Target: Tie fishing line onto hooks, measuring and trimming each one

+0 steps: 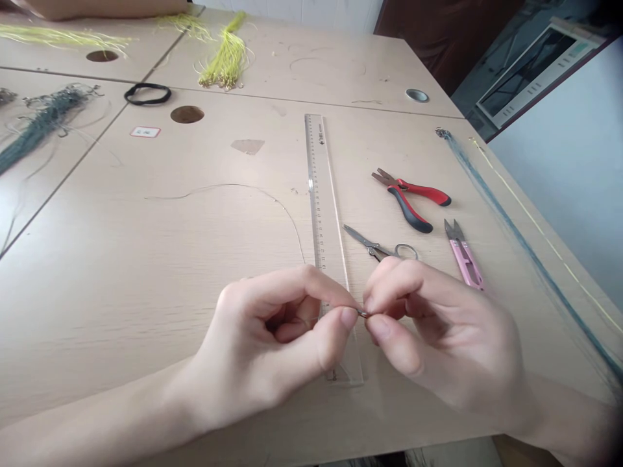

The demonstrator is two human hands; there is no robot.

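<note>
My left hand (287,337) and my right hand (433,331) meet over the lower part of a clear ruler (328,214). Thumb and index finger of each hand pinch a tiny metal piece (362,313) between them. A thin line (287,211) curves across the table from the left and runs down behind my left hand. Just beyond my right hand lie silver scissors (372,246), partly covered by its fingers. Pliers with red and black handles (413,198) rest farther back, and pink thread snips (464,259) lie to the right.
On the table (121,279) are yellow thread bundles (226,58), a dark teal bundle (43,123), a black band (147,95), a small label (145,131) and a tape roll (417,96). Long teal strands (520,237) run along the right edge. Part of a person's arm (97,8) shows top left.
</note>
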